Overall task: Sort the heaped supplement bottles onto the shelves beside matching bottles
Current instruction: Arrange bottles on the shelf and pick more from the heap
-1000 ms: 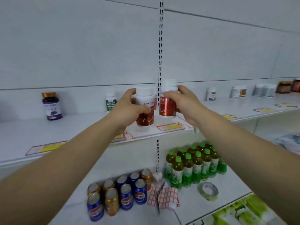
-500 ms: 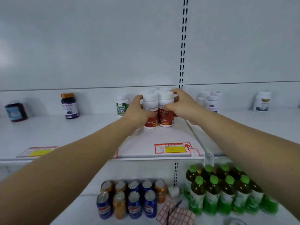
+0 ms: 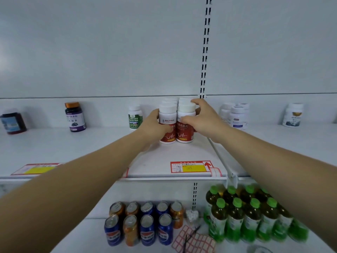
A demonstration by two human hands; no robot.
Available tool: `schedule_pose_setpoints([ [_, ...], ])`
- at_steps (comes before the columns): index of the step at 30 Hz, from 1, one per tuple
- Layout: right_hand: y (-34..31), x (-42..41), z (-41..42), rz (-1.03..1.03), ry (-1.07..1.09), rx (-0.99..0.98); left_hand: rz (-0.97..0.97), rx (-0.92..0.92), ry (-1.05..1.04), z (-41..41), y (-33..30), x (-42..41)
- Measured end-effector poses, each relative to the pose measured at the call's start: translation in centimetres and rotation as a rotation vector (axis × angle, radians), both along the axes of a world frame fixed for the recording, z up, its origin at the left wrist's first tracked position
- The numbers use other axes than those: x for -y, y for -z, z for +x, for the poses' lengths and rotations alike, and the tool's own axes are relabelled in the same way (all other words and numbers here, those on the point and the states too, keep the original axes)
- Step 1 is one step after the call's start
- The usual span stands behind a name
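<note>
My left hand (image 3: 152,127) curls its fingers (image 3: 167,129) round a white-capped plastic supplement bottle with a red and white label (image 3: 167,123), thumb across the label. My right hand (image 3: 200,119) grips a second white-capped bottle with the same red label (image 3: 185,132), thumb on its front and the other fingers bent over the cap's far side. Both bottles stand upright on the white metal shelf (image 3: 164,154), touching side by side, at the front of two rows of matching white-capped bottles (image 3: 171,100) that run back to the wall. Just left stands a white bottle with a green label (image 3: 135,116); further left, a dark bottle with a purple label and an orange cap (image 3: 75,116). A red and yellow price tag (image 3: 190,167) lies at the shelf's front edge. On the shelf below stand blue and orange drink cans (image 3: 145,223) and green-capped tea bottles (image 3: 244,218).
</note>
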State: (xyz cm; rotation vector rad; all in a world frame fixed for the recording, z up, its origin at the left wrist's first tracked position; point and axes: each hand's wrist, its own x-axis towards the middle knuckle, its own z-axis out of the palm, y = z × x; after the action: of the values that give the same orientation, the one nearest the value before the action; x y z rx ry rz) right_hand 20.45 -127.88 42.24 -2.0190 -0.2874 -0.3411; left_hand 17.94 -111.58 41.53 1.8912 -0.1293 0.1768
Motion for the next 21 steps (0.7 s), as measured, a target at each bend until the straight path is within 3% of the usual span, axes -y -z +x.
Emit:
schedule_pose_setpoints([
  [10,-0.06,-0.07,-0.29,-0.002,0.033,-0.024,0.125,0.084,0.018,-0.31,0.47,-0.26],
  [21,-0.55,-0.35,-0.96,-0.104,0.019,-0.033,0.167,0.056,0.014,-0.25,0.2,-0.41],
])
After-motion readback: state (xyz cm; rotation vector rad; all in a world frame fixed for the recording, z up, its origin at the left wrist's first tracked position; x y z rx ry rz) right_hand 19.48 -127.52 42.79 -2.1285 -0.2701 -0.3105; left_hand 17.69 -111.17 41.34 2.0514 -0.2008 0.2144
